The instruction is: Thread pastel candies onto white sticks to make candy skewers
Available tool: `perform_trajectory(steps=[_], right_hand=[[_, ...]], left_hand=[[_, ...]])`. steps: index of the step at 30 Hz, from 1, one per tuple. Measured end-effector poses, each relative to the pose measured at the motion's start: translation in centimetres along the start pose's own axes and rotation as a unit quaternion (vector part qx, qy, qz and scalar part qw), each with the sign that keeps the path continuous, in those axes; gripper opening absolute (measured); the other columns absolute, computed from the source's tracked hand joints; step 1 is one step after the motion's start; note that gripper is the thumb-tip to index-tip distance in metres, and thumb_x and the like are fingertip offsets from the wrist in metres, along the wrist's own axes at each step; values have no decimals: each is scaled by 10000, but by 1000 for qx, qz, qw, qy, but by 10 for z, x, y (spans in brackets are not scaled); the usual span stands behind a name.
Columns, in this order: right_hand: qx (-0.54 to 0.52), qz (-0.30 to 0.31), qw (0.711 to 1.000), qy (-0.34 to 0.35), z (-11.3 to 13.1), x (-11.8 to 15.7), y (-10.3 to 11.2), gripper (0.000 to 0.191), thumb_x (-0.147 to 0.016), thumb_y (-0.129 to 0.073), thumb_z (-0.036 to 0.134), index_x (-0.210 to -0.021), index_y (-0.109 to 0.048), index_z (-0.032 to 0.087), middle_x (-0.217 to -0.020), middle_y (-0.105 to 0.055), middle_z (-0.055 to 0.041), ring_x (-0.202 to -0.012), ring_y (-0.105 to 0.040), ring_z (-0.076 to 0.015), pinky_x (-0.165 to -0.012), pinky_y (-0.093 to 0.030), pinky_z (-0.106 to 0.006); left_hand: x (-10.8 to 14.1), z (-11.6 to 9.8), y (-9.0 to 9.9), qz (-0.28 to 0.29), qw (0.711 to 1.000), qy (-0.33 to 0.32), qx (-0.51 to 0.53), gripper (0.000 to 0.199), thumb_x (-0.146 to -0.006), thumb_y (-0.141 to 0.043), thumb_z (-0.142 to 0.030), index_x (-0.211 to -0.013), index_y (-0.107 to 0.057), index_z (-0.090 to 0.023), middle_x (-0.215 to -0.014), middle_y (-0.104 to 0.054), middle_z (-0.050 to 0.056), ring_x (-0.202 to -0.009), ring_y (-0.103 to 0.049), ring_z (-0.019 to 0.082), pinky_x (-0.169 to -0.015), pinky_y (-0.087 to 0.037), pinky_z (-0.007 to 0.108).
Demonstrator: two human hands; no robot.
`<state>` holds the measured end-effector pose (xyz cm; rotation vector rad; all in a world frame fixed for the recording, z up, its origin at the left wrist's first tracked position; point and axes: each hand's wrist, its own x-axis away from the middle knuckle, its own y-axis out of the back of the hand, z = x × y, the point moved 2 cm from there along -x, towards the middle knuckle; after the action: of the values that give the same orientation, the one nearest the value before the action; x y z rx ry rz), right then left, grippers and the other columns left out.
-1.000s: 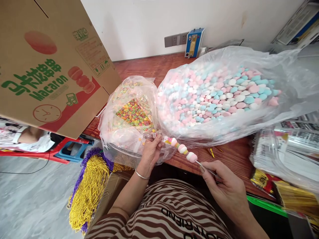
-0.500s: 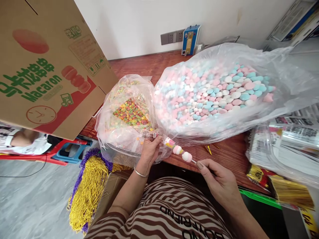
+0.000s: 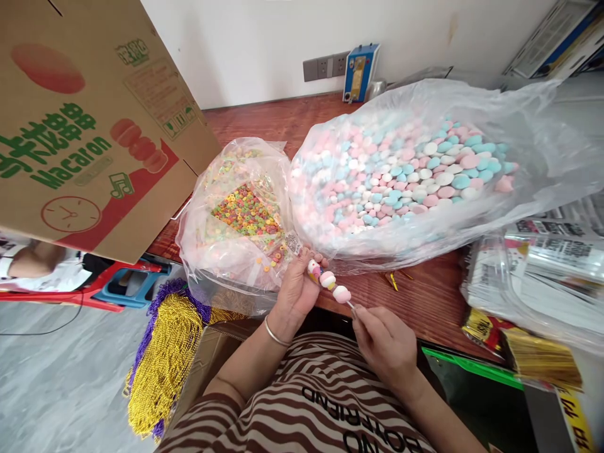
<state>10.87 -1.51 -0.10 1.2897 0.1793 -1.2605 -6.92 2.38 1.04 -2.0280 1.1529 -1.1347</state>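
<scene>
A marshmallow skewer (image 3: 328, 280), with pink and white pieces and small yellow bits between them, slants between my two hands. My left hand (image 3: 298, 290) is closed round its upper end, where a clear printed wrapper end (image 3: 292, 243) sticks out past the fingers. Lower down, my right hand (image 3: 387, 345) pinches the thin white stick. Just beyond my left hand lies a clear bag of small colourful rings (image 3: 248, 214). Beside it sits a large open plastic bag of pink, white and blue marshmallows (image 3: 438, 170).
A tall Macaron carton (image 3: 94, 132) stands at the left. Stacked printed wrappers (image 3: 557, 251) and bundled gold twist ties (image 3: 542, 358) lie at the right. Yellow bead strings (image 3: 163, 365) hang over a box below. A blue device (image 3: 360, 72) stands by the wall. Another person's arm (image 3: 38, 258) shows far left.
My right hand has moved left and slightly down, closer to my body. The skewer has shifted left and up a little, and my left hand has turned round its upper end.
</scene>
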Motion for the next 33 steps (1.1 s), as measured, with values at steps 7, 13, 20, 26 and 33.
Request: perform_trajectory(steps=[7, 13, 20, 26, 33], right_hand=[[60, 8, 994, 86, 4, 6, -5, 208, -921, -641, 68, -1113, -625, 145, -678, -650, -20, -597, -550, -160, -609, -410, -311], [-130, 75, 979, -138, 1, 1, -2, 191, -1016, -516, 244, -901, -657, 188, -697, -667, -18, -596, -593, -141, -595, -415, -276], [-575, 187, 631, -486, 4, 6, -15, 433, -986, -511, 568, -881, -657, 174, -527, -256, 113, -398, -181, -68, -384, -229, -214], [-210, 129, 953, -174, 2, 5, -14, 300, -1024, -481, 270, -1160, -727, 168, -656, -604, -20, -566, -520, -142, -550, -406, -273], [15, 78, 996, -28, -1, 0, -21, 310, -1020, -467, 151, -1239, -684, 123, -760, -741, -73, -597, -634, -162, -586, -428, -299]], left_hand=[[1, -1, -6, -58, 998, 25, -8, 237, -811, -818, -322, -865, -630, -188, -711, -583, -26, -664, -606, 109, -658, -515, 222], [-1, 4, -4, -13, 1000, -14, 13, 260, -795, -836, -326, -933, -660, -194, -698, -553, -43, -649, -572, 90, -684, -527, 213], [1, 8, -7, 20, 999, -31, -9, 307, -809, -823, -378, -1007, -675, -197, -735, -546, -40, -654, -553, 72, -727, -525, 206], [4, 11, -12, -8, 1000, -22, -20, 302, -810, -816, -406, -936, -662, -179, -706, -518, -46, -643, -544, 74, -710, -526, 220], [15, 33, -11, 17, 999, 4, -36, 340, -816, -798, -460, -895, -643, -168, -715, -532, -33, -644, -566, 85, -655, -513, 220]])
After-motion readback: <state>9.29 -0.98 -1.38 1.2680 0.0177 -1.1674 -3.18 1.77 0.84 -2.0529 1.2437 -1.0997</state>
